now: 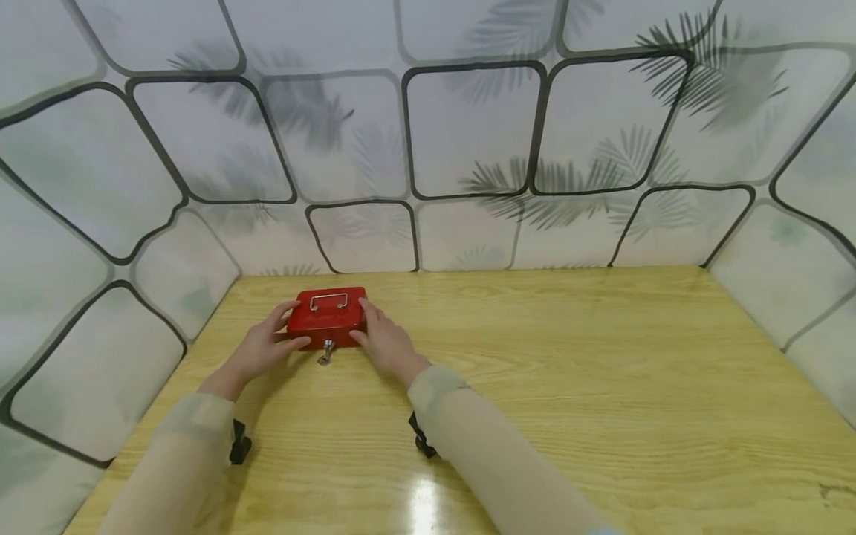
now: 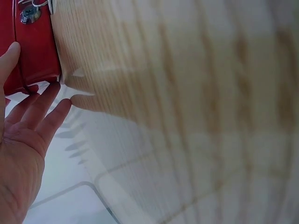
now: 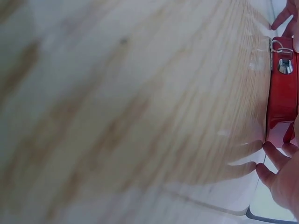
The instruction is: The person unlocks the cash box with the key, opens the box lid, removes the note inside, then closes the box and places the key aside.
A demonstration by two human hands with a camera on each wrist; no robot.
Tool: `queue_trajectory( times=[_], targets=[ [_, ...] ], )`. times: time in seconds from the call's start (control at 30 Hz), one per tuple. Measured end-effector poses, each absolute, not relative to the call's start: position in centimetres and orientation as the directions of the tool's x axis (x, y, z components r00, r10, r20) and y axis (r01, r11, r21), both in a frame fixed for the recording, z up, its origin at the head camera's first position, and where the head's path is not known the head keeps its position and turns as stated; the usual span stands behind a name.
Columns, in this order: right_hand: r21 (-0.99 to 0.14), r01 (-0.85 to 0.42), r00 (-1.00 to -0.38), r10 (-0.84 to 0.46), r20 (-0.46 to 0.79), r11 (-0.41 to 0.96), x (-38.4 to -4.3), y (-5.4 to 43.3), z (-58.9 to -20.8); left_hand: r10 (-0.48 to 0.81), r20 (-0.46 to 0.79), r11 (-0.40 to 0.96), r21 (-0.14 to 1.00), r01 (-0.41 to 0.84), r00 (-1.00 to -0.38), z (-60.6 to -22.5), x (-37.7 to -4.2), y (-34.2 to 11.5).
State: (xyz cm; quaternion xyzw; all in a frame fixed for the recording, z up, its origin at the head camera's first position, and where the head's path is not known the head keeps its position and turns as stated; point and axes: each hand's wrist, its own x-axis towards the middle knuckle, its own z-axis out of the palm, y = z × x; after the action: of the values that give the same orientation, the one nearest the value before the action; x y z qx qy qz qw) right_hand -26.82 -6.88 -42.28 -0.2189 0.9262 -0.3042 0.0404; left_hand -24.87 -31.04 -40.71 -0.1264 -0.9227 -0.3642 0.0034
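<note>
A small red metal cash box [image 1: 326,319] stands at the back left of the wooden table, lid down, its silver wire handle [image 1: 328,296] folded flat on top. Keys [image 1: 325,355] hang from the lock on its front. My left hand [image 1: 259,348] grips the box's left end, thumb at the front corner and fingers behind. From the other end my right hand [image 1: 389,340] holds it the same way. Close up in the left wrist view, the thumb lies on the red front face [image 2: 41,53] and fingertips reach the table. The right wrist view shows the silver lock [image 3: 285,66] between both hands.
The glossy wood-grain table [image 1: 568,386] stretches away to the right and toward me. Patterned cloth walls [image 1: 468,134] with dark outlines and leaf prints enclose its back and both sides. Dark straps [image 1: 239,443] sit at my sleeve cuffs.
</note>
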Motion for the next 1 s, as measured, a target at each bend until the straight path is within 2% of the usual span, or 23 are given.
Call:
queue_trajectory(
  times=[0.57,1.0],
  targets=[
    [-0.633,-0.372,-0.906,-0.415,0.087,0.679,-27.1,-6.1,-42.4,0.222,0.078,0.686,0.696,0.212,-0.972,-40.7,-24.7,-30.5],
    [-0.670,-0.362,-0.895,-0.443,0.055,0.648,-27.9,-1.9,-41.5,0.275,0.082,0.621,0.746,0.242,-0.958,-40.7,-24.7,-28.3]
  ],
)
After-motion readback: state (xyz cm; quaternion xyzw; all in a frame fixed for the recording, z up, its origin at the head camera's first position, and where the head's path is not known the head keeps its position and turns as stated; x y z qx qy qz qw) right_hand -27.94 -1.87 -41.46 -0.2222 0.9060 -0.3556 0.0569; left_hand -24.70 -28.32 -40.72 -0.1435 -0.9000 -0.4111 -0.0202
